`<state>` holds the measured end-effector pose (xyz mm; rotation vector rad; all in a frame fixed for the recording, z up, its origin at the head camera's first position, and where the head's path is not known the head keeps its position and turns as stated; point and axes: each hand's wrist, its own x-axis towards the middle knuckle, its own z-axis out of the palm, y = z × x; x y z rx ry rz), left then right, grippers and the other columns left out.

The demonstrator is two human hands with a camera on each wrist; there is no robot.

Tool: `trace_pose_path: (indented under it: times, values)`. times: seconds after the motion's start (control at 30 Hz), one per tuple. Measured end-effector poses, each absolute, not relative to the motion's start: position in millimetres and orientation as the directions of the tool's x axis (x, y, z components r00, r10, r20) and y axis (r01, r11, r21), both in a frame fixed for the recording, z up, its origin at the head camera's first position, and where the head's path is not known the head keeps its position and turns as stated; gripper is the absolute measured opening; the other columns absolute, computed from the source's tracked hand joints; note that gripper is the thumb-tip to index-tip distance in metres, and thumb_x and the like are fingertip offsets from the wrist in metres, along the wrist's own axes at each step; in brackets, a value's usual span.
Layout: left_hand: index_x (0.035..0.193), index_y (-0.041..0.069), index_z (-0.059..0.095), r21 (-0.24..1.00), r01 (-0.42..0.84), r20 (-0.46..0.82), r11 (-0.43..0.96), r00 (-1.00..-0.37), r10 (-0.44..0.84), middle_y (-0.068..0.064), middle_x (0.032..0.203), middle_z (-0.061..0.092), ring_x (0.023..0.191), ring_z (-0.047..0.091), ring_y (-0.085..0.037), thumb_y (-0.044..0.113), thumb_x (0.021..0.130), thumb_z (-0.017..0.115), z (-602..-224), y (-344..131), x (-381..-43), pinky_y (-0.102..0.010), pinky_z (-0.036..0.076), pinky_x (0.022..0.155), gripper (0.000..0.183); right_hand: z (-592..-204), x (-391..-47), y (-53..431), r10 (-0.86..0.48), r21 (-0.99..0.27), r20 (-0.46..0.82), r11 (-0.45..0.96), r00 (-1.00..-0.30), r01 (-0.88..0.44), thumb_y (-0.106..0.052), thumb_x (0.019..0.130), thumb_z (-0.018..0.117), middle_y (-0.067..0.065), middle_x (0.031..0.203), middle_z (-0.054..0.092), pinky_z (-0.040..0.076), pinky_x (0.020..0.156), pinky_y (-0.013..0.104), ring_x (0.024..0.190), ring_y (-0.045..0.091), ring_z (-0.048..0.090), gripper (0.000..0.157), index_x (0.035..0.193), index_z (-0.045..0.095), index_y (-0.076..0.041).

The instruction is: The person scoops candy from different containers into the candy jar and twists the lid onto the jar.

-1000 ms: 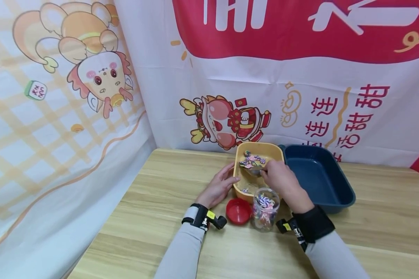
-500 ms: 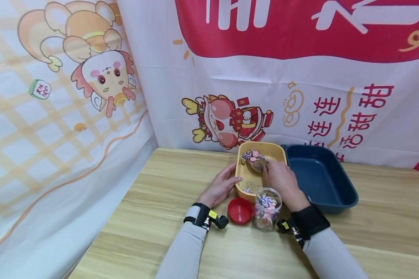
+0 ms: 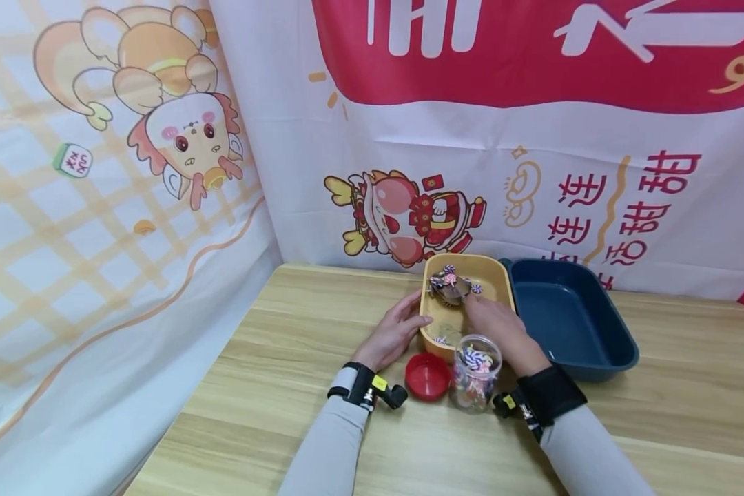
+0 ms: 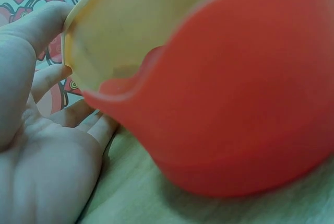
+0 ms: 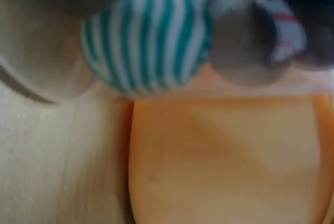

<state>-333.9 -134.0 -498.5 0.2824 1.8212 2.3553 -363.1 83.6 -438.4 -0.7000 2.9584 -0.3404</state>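
Note:
My left hand (image 3: pixel 393 334) grips the left wall of a yellow bin (image 3: pixel 505 277), thumb at its rim and the other fingers outside; the left wrist view shows this rim (image 4: pixel 65 46) too. Inside the bin, my right hand (image 3: pixel 496 324) holds a grey metal spoon (image 3: pixel 459 292), its handle mostly covered by the hand. Small lollipop-like pieces (image 3: pixel 450 278) in purple, white and pink lie at the spoon's bowl and around it. A few more lie at the bin's near end. My right fingers are out of sight in the right wrist view.
Just in front of the bin stands a clear jar (image 3: pixel 476 379) of similar pieces, close to my right wrist. Left of it sits a red scalloped cup (image 3: pixel 428 377). A dark blue bin (image 3: pixel 570 324) adjoins the yellow one on the right. Printed cloth hangs behind the table.
My right hand and the spoon have shifted a little within the yellow bin, and the pieces around the spoon lie differently. My left hand keeps its grip on the bin.

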Motion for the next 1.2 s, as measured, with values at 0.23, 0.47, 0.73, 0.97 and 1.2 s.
trace_pose_path:
  times: [0.23, 0.47, 0.73, 0.97, 1.2]
  values:
    - [0.161, 0.013, 0.031, 0.965, 0.007, 0.071, -0.263, -0.970, 0.233, -0.016, 0.166, 0.027, 0.148, 0.037, -0.035, 0.002, 0.095, 0.064, -501, -136, -334, -0.042, 0.032, 0.123, 0.074, -435, -362, 87, -0.506, -0.254, -0.006, 0.835, -0.862, -0.489, -0.010, 0.095, 0.063, 0.006, 0.092, 0.061, 0.053, 0.070, 0.041, 0.081, 0.024, 0.059, 0.029, 0.122, 0.059, -0.001]
    - [0.161, 0.017, 0.032, 0.968, -0.014, 0.044, -0.252, -0.973, 0.225, -0.013, 0.167, 0.027, 0.148, 0.037, -0.032, 0.007, 0.095, 0.067, -501, -138, -331, -0.042, 0.031, 0.124, 0.075, -427, -363, 91, -0.562, -0.370, -0.022, 0.773, -0.827, -0.515, -0.009, 0.098, 0.061, 0.005, 0.081, 0.055, 0.044, 0.061, 0.035, 0.072, 0.022, 0.053, 0.031, 0.125, 0.056, 0.004]
    - [0.162, 0.016, 0.030, 0.968, -0.007, 0.054, -0.251, -0.971, 0.234, -0.014, 0.167, 0.027, 0.148, 0.038, -0.031, 0.008, 0.095, 0.068, -499, -138, -333, -0.041, 0.031, 0.123, 0.077, -413, -369, 106, -0.617, -0.462, -0.025, 0.705, -0.787, -0.538, -0.004, 0.098, 0.055, 0.004, 0.075, 0.046, 0.036, 0.058, 0.032, 0.064, 0.020, 0.045, 0.016, 0.113, 0.053, 0.001]
    - [0.161, 0.015, 0.032, 0.965, -0.009, 0.056, -0.263, -0.969, 0.239, -0.015, 0.166, 0.028, 0.148, 0.038, -0.032, 0.007, 0.095, 0.067, -500, -136, -332, -0.042, 0.031, 0.124, 0.075, -405, -364, 117, -0.605, -0.533, 0.082, 0.645, -0.792, -0.548, -0.005, 0.106, 0.045, 0.010, 0.093, 0.059, 0.046, 0.064, 0.034, 0.077, 0.021, 0.055, 0.031, 0.136, 0.046, 0.003]
    - [0.161, 0.016, 0.033, 0.966, -0.013, 0.051, -0.258, -0.970, 0.238, -0.015, 0.166, 0.028, 0.148, 0.036, -0.032, 0.007, 0.094, 0.068, -501, -137, -334, -0.042, 0.030, 0.124, 0.076, -373, -348, 127, -0.544, -0.547, 0.260, 0.598, -0.798, -0.586, -0.025, 0.113, 0.032, 0.024, 0.134, 0.058, 0.049, 0.098, 0.057, 0.120, 0.039, 0.057, 0.047, 0.153, 0.035, -0.003]
